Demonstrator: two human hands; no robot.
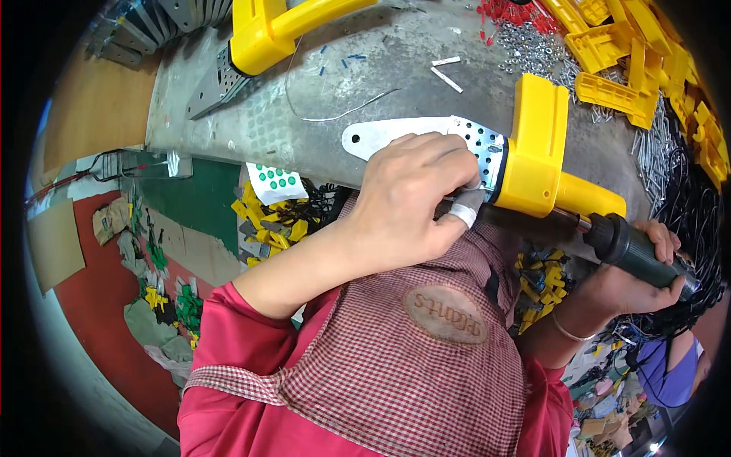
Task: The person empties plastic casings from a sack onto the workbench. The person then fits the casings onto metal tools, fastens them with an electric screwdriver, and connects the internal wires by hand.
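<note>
My left hand grips a yellow-handled tool by its perforated metal neck, with white tape wrapped on one finger. The tool's yellow plastic housing points away from me, and its flat silver plate lies to the left with a hole near the end. In my right hand is a dark green power screwdriver. Its bit reaches the near side of the yellow housing, beside the handle; the tip itself is hidden. A similar yellow-handled tool lies farther back on the grey worktable.
Yellow plastic shells are piled at the far right, beside loose nuts, long screws, red parts and black cables. Metal plates stand at the far left. A sheet of green stickers hangs at the table's near edge.
</note>
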